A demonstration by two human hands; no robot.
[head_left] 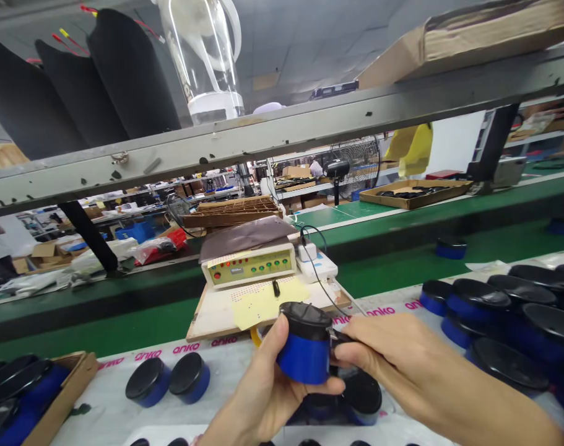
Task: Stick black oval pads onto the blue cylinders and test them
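Green conveyor belt (pixel 393 260) crosses mid-frame behind the white worktable (pixel 100 402). Right of frame, a cluster of blue bases (pixel 509 310) with black tops. Centre, a beige test box (pixel 249 265) on a board. Low centre, the left hand (pixel 263 390) is closed around a blue cylindrical part (pixel 304 350), raised above the table. The right hand (pixel 393 353) pinches a small black piece at that part's right side.

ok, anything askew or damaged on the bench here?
Nothing looks damaged or spilled. The left hand grips a blue unit and the right hand pinches a black piece at its side. Two loose units lie tipped on the white sheet.
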